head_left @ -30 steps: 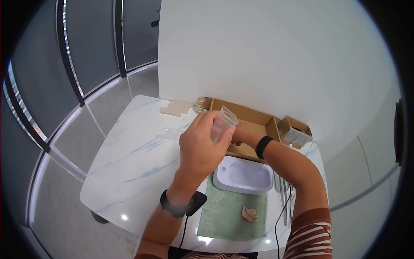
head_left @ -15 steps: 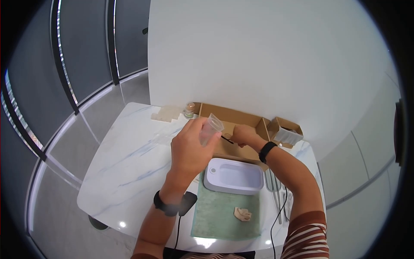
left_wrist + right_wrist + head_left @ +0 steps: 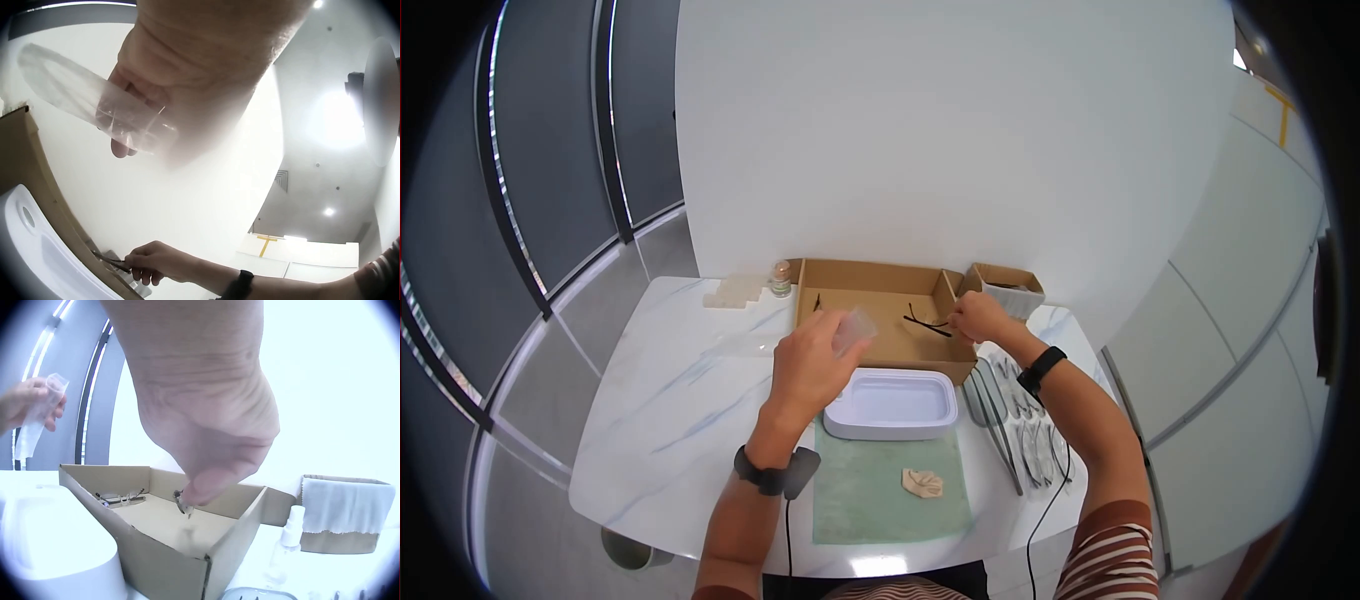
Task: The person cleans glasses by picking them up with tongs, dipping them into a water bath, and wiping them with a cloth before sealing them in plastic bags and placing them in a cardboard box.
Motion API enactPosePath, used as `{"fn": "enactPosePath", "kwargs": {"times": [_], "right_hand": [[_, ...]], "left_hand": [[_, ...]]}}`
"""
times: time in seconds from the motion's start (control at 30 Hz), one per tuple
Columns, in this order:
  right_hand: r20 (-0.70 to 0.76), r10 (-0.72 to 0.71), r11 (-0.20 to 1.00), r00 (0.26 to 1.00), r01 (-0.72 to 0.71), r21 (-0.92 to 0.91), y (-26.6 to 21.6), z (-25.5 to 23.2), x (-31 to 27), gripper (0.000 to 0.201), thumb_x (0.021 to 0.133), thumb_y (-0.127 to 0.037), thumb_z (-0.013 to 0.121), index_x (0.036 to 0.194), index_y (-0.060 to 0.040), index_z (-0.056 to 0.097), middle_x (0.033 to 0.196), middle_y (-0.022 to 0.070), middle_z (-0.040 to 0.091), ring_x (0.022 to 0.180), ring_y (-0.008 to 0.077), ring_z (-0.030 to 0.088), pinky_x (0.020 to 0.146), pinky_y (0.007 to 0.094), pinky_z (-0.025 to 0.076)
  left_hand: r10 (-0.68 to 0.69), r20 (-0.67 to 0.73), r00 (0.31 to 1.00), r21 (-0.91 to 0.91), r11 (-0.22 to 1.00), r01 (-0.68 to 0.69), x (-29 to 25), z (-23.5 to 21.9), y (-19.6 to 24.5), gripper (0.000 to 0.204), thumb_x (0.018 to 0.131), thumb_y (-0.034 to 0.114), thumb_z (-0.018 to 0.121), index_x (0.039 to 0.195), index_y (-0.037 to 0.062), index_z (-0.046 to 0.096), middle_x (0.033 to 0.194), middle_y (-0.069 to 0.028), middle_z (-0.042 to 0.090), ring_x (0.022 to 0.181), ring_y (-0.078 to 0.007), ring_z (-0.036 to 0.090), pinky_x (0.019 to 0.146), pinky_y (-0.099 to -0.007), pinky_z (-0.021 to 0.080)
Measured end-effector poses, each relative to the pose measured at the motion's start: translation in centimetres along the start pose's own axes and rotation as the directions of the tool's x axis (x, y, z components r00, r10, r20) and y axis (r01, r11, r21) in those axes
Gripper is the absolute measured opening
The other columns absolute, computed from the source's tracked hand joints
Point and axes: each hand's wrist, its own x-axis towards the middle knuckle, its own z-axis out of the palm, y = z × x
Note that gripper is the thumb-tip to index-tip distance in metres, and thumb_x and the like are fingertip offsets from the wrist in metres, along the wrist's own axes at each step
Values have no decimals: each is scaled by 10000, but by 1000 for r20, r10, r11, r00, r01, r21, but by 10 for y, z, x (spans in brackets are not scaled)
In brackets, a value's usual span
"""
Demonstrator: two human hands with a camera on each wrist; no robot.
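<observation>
My left hand [image 3: 808, 362] grips a translucent plastic sleeve [image 3: 69, 84], fingers wrapped round it, above the left part of a cardboard box [image 3: 880, 268]. In the right wrist view the sleeve hangs slanted with its open end upward. My right hand [image 3: 982, 318] pinches a pair of eyeglasses [image 3: 927, 325] with thin dark temples, over the right side of the box. The hand hides much of the frame in the right wrist view. Another pair of glasses [image 3: 122, 499] lies inside the box at its left.
A white basin-like device [image 3: 890, 434] stands in front of the box on a green mat [image 3: 860, 500], with a crumpled beige cloth [image 3: 922, 484]. Several clear-wrapped items [image 3: 1035, 450] lie at right. Behind are a small jar [image 3: 781, 280] and a smaller box [image 3: 340, 542] draped with cloth.
My right hand has moved right, away from the left hand, with the glasses now visible in its fingers. My left hand still holds the sleeve, now tipped more to the right; the head view has shifted.
</observation>
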Motion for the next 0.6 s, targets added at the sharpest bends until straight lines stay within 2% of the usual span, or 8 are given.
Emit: {"fn": "enactPosePath", "kwargs": {"times": [0.03, 0.1, 0.23, 0.3, 0.43, 0.5, 0.6], "right_hand": [[-4, 1, 1000, 1000, -1, 2, 2, -5, -4, 302, 907, -210, 623, 702, -11, 719, 591, 88, 686, 515, 213, 682, 563, 338, 563], [50, 96, 956, 994, -106, 273, 5, -21, -18, 320, 930, -215, 619, 709, -6, 718, 606, 108, 694, 606, 196, 715, 585, 346, 571], [50, 98, 904, 994, -110, 412, -17, -79, -69, 302, 967, -211, 629, 772, 4, 710, 632, 72, 693, 582, 133, 690, 519, 289, 538], [77, 20, 838, 997, -59, 543, -21, -97, -93, 261, 994, -194, 616, 850, 5, 703, 679, 49, 683, 570, 122, 668, 511, 267, 522], [146, -11, 802, 989, -78, 593, -21, -114, -136, 245, 1022, -192, 604, 886, -13, 701, 707, 31, 671, 582, 109, 655, 525, 256, 515], [213, -89, 785, 973, -63, 617, -20, -115, -153, 291, 1039, -270, 616, 916, -24, 710, 709, 10, 673, 609, 93, 661, 560, 238, 531], [245, -81, 762, 966, -99, 640, -21, -114, -176, 261, 1034, -245, 618, 934, -25, 717, 716, 11, 668, 612, 93, 659, 558, 240, 524]], "left_hand": [[4, 1, 1000, 1, 1000, -4, 0, 1, -1, 304, 849, 222, 767, 1046, 11, 673, 941, -137, 687, 838, -317, 662, 749, -387, 526], [25, 16, 1000, 31, 999, -25, -1, 4, -4, 320, 840, 214, 770, 1067, 12, 669, 961, -140, 694, 864, -314, 680, 762, -384, 538], [16, 64, 998, 71, 997, -20, -2, 11, -10, 349, 828, 203, 779, 1100, 16, 666, 977, -141, 701, 885, -308, 694, 772, -385, 547], [62, 89, 994, 54, 996, -67, -4, 16, -11, 371, 819, 199, 783, 1123, 20, 667, 1001, -139, 702, 896, -305, 695, 778, -385, 547], [126, 145, 981, 45, 990, -133, -11, 26, -4, 386, 819, 202, 781, 1145, 29, 668, 1017, -138, 699, 911, -303, 688, 787, -386, 544], [200, 189, 961, 82, 972, -219, -13, 32, -3, 390, 815, 203, 781, 1149, 37, 665, 1028, -132, 694, 919, -298, 679, 793, -389, 539], [227, 237, 945, 67, 966, -249, -19, 40, 1, 396, 810, 204, 788, 1147, 38, 662, 1023, -126, 692, 914, -297, 674, 790, -397, 537]]}}
